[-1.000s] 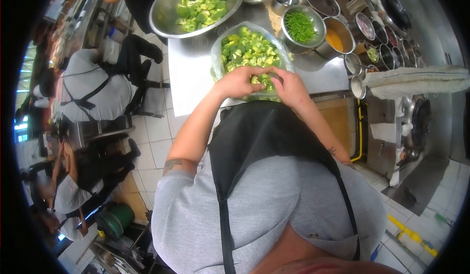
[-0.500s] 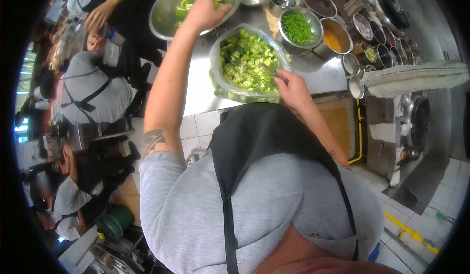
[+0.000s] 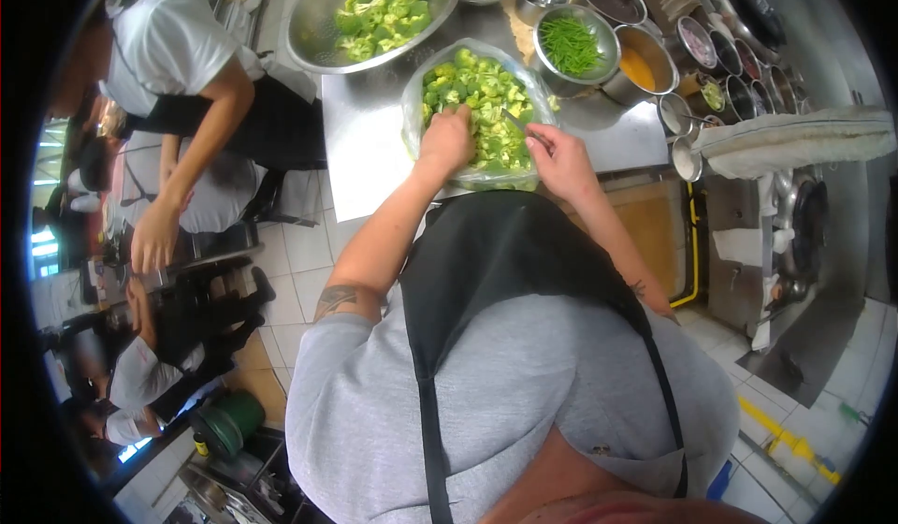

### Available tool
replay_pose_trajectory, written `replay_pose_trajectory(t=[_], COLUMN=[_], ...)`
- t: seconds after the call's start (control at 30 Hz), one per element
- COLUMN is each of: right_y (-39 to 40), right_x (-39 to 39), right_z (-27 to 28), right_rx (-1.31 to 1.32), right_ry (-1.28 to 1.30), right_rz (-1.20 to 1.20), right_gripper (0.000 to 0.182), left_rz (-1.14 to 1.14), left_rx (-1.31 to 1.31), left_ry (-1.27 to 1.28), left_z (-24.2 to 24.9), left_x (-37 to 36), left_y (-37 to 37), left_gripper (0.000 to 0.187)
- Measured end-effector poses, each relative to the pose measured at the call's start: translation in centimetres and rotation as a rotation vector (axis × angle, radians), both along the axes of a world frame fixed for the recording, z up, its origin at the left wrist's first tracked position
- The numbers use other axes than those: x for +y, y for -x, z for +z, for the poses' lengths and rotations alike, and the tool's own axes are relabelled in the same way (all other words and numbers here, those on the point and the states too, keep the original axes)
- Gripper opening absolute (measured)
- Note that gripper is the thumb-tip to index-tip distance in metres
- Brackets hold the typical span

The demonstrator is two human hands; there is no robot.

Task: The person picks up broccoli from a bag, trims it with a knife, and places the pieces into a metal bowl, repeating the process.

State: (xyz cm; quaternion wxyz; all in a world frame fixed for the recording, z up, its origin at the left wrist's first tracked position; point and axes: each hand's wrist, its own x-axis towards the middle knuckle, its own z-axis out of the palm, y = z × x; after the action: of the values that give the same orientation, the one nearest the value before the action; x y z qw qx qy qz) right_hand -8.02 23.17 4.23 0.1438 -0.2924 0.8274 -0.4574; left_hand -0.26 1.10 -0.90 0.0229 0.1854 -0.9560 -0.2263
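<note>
A clear plastic bag [image 3: 412, 115], opened wide on the metal table, is filled with cut broccoli pieces [image 3: 496, 94]. My left hand [image 3: 447, 138] reaches into its left side, fingers curled down on the broccoli; the fingertips are partly hidden. At the bag's right edge, my right hand [image 3: 561, 161] grips a small knife [image 3: 515, 122], its blade pointing up and left over the pieces. Beyond the bag stands a large metal colander [image 3: 313, 45] with bigger broccoli florets [image 3: 383, 21] in it.
To the right are a bowl of cut green vegetables [image 3: 569, 45], a pot of orange liquid [image 3: 638, 70] and several metal containers. A folded towel [image 3: 795, 145] hangs near the stove. A co-worker in a white shirt [image 3: 173, 42] leans in at the left, others behind.
My left hand has come from over the colander down into the bag. The knife stays in my right hand at nearly the same spot. A co-worker at left has moved closer.
</note>
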Motion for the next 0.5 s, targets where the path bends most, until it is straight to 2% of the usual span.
replay_pose_trajectory(t=[0.1, 0.2, 0.3, 0.4, 0.43, 0.5], right_y=[0.0, 0.0, 0.1, 0.1, 0.0, -0.2], right_x=[-0.5, -0.6, -0.8, -0.5, -0.4, -0.4], right_z=[0.0, 0.1, -0.1, 0.2, 0.3, 0.0], right_rx=[-0.022, -0.033, -0.044, -0.060, -0.068, -0.053], right_ry=[0.024, 0.042, 0.057, 0.089, 0.102, 0.155], right_rz=[0.017, 0.025, 0.037, 0.049, 0.055, 0.038], right_gripper=[0.032, 0.031, 0.031, 0.031, 0.031, 0.032], left_rz=[-0.003, -0.115, -0.025, 0.175, 0.253, 0.174], left_rx=[0.212, 0.204, 0.147, 0.344, 0.341, 0.358], left_ry=[0.028, -0.242, -0.274, -0.558, -0.723, -0.752], left_z=[-1.9, -2.5, -1.2, 2.3, 2.5, 2.5], left_x=[-0.1, -0.6, -0.1, 0.0, -0.3, -1.2], left_y=[-0.3, -0.2, -0.5, -1.1, -1.1, -1.3], left_gripper=[0.029, 0.031, 0.036, 0.044, 0.055, 0.061])
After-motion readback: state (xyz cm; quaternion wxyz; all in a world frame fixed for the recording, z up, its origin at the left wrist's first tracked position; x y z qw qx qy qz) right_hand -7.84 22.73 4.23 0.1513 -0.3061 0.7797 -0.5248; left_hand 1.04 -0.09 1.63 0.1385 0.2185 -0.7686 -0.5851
